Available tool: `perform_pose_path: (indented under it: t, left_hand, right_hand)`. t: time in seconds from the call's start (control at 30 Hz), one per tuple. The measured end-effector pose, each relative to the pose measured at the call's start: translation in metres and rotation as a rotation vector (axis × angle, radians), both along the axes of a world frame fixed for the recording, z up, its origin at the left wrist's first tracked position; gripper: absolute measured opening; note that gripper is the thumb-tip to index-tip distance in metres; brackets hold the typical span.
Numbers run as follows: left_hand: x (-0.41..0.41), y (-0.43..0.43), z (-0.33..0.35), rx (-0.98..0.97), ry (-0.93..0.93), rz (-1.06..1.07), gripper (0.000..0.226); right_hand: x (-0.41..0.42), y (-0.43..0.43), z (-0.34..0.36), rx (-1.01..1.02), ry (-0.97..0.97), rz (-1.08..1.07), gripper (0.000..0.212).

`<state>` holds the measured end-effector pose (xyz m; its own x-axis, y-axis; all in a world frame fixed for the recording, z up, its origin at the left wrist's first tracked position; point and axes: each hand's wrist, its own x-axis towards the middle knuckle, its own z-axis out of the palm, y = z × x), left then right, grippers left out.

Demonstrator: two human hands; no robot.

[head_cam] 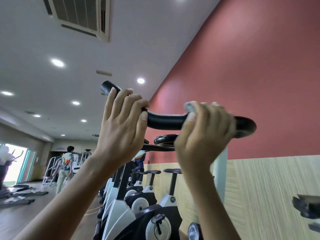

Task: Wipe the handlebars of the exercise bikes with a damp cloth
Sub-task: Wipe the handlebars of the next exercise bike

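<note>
Head view tilts upward, so the red wall (242, 75) fills the right side and the white ceiling (34, 49), with its air-conditioning unit (78, 14), fills the left. Below them a row of exercise bikes (138, 196) runs away from us along the wall, saddles and flywheel housings lined up. Far back on the floor a person (65, 167) stands turned away.

Nearest to us is the black handlebar (164, 121) of the bike we are working on. It is a curved tube crossing the middle of the view, with its left end free and upturned and its right end running out behind our right hand. The loop of a second bar (164, 140) shows just beneath it.

Our left hand (121, 129) grips the handlebar near its left end, fingers curled over the top and thumb alongside. We judge it is there to brace us and the bar against the rubbing. Our right hand (204, 135) is closed round the tube toward its right end with the grey cloth (189, 106) bunched inside the fist. Only small folds of the cloth show, above the fingers and at the far side of the hand. Wrapping it round the tube lets one stroke reach all sides at once. The right hand is blurred, which suggests it is rubbing. The bare stretch between the hands looks glossy, but we cannot tell whether that is damp.
</note>
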<state>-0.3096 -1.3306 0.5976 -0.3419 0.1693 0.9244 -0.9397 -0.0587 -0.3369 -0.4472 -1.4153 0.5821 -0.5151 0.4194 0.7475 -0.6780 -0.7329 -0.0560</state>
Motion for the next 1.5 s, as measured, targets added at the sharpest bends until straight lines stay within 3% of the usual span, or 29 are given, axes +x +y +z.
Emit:
perform_pose_path:
  t: [0.13, 0.27, 0.4, 0.57, 0.63, 0.7, 0.77, 0.93, 1.0, 1.1, 1.23, 1.27, 1.3, 1.4, 1.5]
  left_hand:
    - [0.002, 0.004, -0.001, 0.019, 0.011, 0.036, 0.04]
    - [-0.007, 0.006, -0.005, 0.033, 0.078, 0.031, 0.036]
    - [-0.045, -0.001, -0.014, 0.094, 0.028, 0.141, 0.036]
    - [-0.071, -0.012, -0.019, 0.133, 0.0, 0.182, 0.034]
    - [-0.073, -0.012, -0.017, 0.139, 0.003, 0.233, 0.037]
    - [-0.084, -0.016, -0.013, 0.158, -0.008, 0.302, 0.043]
    - [-0.095, -0.02, -0.006, 0.177, -0.051, 0.355, 0.048]
    - [-0.11, -0.024, 0.008, 0.15, -0.155, 0.402, 0.051]
    - [-0.113, -0.027, 0.007, 0.154, -0.144, 0.398, 0.053]
    - [-0.115, -0.031, 0.004, 0.131, -0.127, 0.388, 0.058]
    - [-0.117, -0.033, 0.002, 0.049, -0.185, 0.385, 0.05]
    - [-0.115, -0.034, 0.002, 0.039, -0.196, 0.379, 0.048]
    - [-0.114, -0.034, 0.003, 0.037, -0.2, 0.373, 0.048]
    - [-0.11, -0.036, 0.004, 0.042, -0.209, 0.372, 0.047]
    - [-0.11, -0.039, 0.005, 0.045, -0.226, 0.367, 0.043]
  right_hand:
    - [0.013, 0.001, -0.005, -0.124, 0.209, -0.146, 0.038]
    - [-0.039, -0.036, -0.005, -0.101, 0.05, -0.125, 0.038]
    - [-0.034, -0.032, 0.004, -0.11, -0.105, 0.08, 0.034]
    - [-0.037, -0.046, -0.005, -0.196, 0.106, -0.12, 0.04]
    - [-0.055, -0.061, -0.004, -0.204, 0.012, 0.052, 0.041]
    - [-0.061, -0.069, -0.001, -0.199, -0.137, 0.438, 0.038]
    - [-0.055, -0.064, 0.002, -0.224, -0.208, 0.659, 0.037]
    - [-0.045, -0.075, 0.004, -0.341, -0.084, 0.366, 0.045]
    - [-0.047, -0.088, 0.009, -0.385, -0.088, 0.385, 0.043]
    - [-0.044, -0.09, 0.011, -0.41, -0.194, 0.684, 0.04]
    - [-0.039, -0.084, 0.014, -0.413, -0.333, 1.318, 0.034]
    - [-0.038, -0.078, 0.015, -0.394, -0.368, 1.374, 0.034]
    - [-0.035, -0.072, 0.014, -0.363, -0.394, 1.318, 0.036]
    - [-0.024, -0.065, 0.012, -0.327, -0.307, 0.87, 0.042]
    - [-0.029, -0.081, 0.015, -0.349, -0.293, 0.798, 0.043]
